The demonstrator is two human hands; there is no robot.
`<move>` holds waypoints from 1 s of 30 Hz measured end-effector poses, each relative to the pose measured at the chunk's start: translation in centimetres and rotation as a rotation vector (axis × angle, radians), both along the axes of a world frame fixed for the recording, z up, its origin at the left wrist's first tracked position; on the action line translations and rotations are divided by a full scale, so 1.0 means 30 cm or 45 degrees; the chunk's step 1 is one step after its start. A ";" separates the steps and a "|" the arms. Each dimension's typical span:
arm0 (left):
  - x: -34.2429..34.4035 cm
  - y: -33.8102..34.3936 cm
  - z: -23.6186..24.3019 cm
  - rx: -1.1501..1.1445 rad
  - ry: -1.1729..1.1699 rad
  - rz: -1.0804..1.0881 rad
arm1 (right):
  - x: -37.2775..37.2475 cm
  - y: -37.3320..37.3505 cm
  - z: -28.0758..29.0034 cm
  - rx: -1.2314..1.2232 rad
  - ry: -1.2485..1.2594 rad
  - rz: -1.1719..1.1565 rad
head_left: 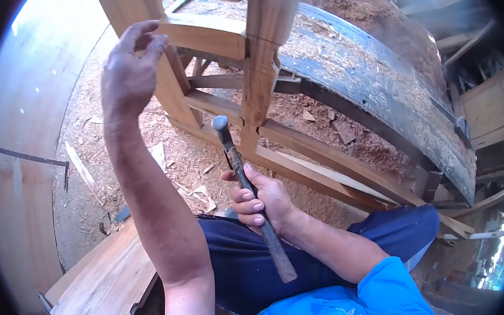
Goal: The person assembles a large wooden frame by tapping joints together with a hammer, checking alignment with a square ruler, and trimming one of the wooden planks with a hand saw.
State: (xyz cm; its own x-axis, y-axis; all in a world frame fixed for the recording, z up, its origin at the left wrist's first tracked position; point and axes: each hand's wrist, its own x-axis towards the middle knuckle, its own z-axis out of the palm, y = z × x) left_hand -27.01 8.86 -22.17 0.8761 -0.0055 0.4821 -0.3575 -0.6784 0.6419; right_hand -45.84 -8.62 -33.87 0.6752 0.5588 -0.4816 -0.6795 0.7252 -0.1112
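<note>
My right hand (270,200) is wrapped round the dark handle of a hammer (274,247) in front of my lap. The hammer's head points up and away from me, beside the lower part of a wooden frame (259,62). Raised at the upper left, my left hand (130,72) has its fingers bent and its thumb apart. It is close to the frame's left post (172,87) and the end of a short crosspiece (207,35); whether it touches them I cannot tell. Nothing shows in it.
A long dark-edged bench (363,66) covered in shavings curves along the right, with a sawdust heap (358,1) behind it. Beside my left forearm lies a pale plank (105,281). Wood chips litter the floor (93,164). Large flat boards (26,217) stand at the far left.
</note>
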 end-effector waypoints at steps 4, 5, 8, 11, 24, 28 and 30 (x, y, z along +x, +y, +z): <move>0.085 0.008 -0.056 -0.009 -0.569 -0.138 | 0.072 0.076 0.003 0.258 -0.136 -0.193; 0.098 -0.015 -0.096 -0.301 -0.541 -0.033 | 0.096 0.085 0.013 0.256 -0.087 -0.245; 0.070 -0.005 -0.105 -1.268 0.244 0.107 | 0.171 0.110 0.013 0.351 0.033 -0.241; 0.087 -0.032 -0.143 -1.222 0.578 0.061 | 0.204 0.111 0.027 0.333 0.079 -0.285; 0.172 -0.123 -0.149 -1.658 0.779 -0.155 | 0.201 0.138 -0.015 0.168 0.203 -0.283; 0.190 -0.095 -0.142 -1.515 0.743 -0.073 | 0.246 0.084 0.125 0.389 -0.122 -0.393; 0.184 -0.101 -0.157 -1.505 0.726 -0.071 | 0.223 0.107 0.087 -0.035 -0.204 -0.391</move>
